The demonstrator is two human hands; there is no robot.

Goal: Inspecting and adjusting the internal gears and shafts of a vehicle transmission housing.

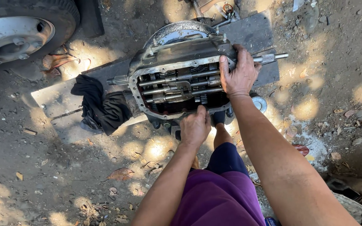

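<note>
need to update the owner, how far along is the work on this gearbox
Done: the gearbox is out of the vehicle, lying on a board on the dirt, its cover off so shafts and gears show. In hand: the left hand presses the near edge of the opening, the right hand grips the far right corner by the splined shaft. Left: the case is still open; a dark rag lies beside it.
</note>
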